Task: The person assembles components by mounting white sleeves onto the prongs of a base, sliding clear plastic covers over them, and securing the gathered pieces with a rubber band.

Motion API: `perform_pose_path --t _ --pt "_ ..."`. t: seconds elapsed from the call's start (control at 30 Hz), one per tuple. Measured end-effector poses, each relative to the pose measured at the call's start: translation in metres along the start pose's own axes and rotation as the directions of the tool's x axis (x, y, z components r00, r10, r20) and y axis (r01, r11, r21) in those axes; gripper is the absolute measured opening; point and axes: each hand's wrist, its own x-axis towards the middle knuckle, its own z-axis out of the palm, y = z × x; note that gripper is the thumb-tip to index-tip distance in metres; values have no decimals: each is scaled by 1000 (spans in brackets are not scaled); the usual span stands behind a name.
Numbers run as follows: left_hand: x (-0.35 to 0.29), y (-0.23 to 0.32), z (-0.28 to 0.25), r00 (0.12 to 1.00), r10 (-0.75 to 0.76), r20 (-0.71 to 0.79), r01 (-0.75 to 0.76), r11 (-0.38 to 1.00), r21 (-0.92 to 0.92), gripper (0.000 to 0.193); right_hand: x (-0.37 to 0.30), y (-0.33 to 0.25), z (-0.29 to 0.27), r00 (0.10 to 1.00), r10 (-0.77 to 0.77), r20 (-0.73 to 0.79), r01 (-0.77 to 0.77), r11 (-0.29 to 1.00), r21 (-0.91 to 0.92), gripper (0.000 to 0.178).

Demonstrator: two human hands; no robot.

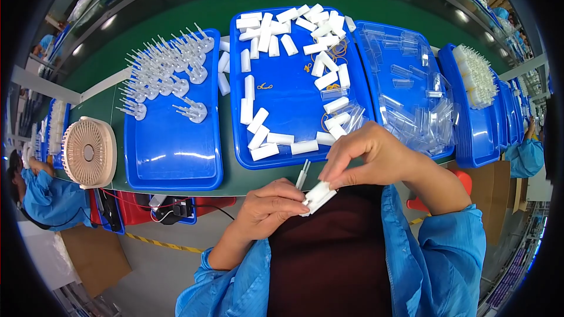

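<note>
Pinching a small white plastic piece (319,195) between them, the left hand (271,206) and the right hand (369,154) meet just above the dark apron, at the near edge of the green bench (235,176); both hands are closed on the piece, the left from below, the right from above. A thin white prong (303,174) sticks up beside it (whether it is joined to the piece I cannot tell).

Beyond the hands lie four blue trays side by side. The middle tray (288,111) carries loose white rectangular sleeves, too many and too heaped at the far end to count, with a few yellow rubber bands among them. The left tray (173,152) has white spiked parts clustered at its far end. The next tray (411,94) to the right is heaped with clear plastic cases, and the far-right tray (479,135) bears a white bundle. One round beige fan (89,152) stands at the left.
</note>
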Motion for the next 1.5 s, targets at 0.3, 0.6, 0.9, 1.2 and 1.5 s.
perform_pose_path --t 0.3,0.6,0.9,1.2,1.5 --pt "-14 -2 7 997 -72 -22 73 996 40 18 -2 4 40 982 172 79 -177 982 69 10" --pt "-18 6 -11 935 -160 -316 76 962 -263 20 47 17 2 999 35 -25 -43 813 -581 31" --pt "-11 -4 -10 954 -41 -296 23 998 -64 17 60 39 -5 997 -41 64 74 352 -933 22" --pt "0 -11 -5 976 -11 -216 10 1000 -7 16 40 13 -16 978 -196 -71 89 702 -706 25" --pt "6 -11 -2 983 -26 -183 28 1000 6 16 26 6 -12 958 -287 -19 196 701 -685 25"
